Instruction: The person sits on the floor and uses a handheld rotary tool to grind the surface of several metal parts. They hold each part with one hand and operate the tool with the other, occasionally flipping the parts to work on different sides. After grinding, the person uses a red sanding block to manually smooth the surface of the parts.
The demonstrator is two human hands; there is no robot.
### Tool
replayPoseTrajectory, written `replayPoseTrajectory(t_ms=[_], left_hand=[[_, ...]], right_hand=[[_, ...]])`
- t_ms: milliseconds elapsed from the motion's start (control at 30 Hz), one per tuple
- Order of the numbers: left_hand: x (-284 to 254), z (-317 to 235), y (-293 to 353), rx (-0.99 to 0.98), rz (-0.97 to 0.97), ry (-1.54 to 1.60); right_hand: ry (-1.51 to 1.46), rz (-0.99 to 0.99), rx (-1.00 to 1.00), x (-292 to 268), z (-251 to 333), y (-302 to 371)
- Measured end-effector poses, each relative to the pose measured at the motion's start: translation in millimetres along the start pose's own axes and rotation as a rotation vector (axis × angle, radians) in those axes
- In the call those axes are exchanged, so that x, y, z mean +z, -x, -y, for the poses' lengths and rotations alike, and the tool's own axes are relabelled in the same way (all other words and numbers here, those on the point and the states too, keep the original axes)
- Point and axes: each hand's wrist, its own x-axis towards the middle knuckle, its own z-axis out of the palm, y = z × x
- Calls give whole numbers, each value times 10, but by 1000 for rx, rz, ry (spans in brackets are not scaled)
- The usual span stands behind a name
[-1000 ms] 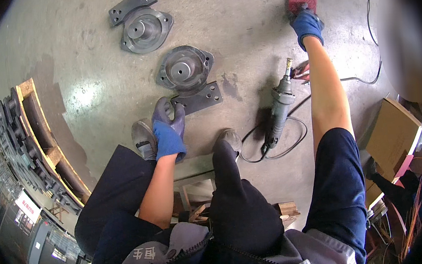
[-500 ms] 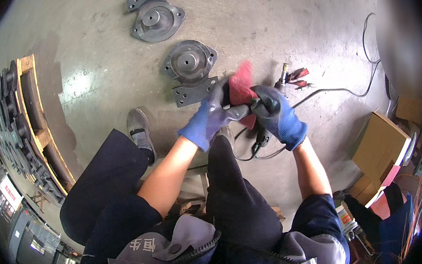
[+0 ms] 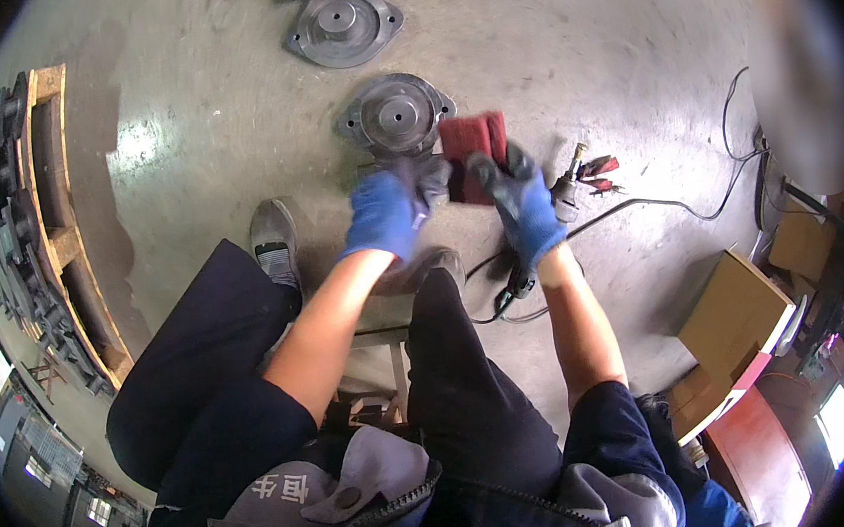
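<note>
My right hand (image 3: 516, 195), in a blue glove with dark coated fingers, grips a folded red cloth-like pad (image 3: 463, 139); its exact kind does not show. To the left of the pad, my gloved left hand (image 3: 392, 206) is over the near flanged metal part (image 3: 397, 117), by its flat bracket end. The left fingers look bent but are smeared by motion, and whether they touch the metal is hidden. This part has a round raised hub and a hole on either side. A similar flanged part (image 3: 341, 25) lies farther off on the floor.
A corded power tool (image 3: 565, 196) lies on the floor right of my right hand, beside small red-and-dark pieces (image 3: 599, 176). Its black cable (image 3: 678, 203) runs right. Cardboard boxes (image 3: 737, 306) stand at right; a wooden pallet (image 3: 61, 245) with metal parts is at left.
My hands have moved apart, the left one off the red pad and toward the metal part's bracket end. The pad has turned in my right hand and now shows its broad folded face.
</note>
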Motion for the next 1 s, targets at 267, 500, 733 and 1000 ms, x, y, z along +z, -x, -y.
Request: replayPoseTrajectory(t_ms=[267, 500, 733, 1000], left_hand=[[78, 561, 30, 174, -277, -557], [228, 726, -31, 207, -301, -462], [622, 683, 29, 277, -287, -338], [587, 701, 92, 223, -265, -207]], right_hand=[[1119, 254, -190, 400, 539, -1276], [825, 164, 79, 617, 300, -1084], [701, 14, 331, 770, -184, -601], [737, 123, -41, 276, 268, -679]])
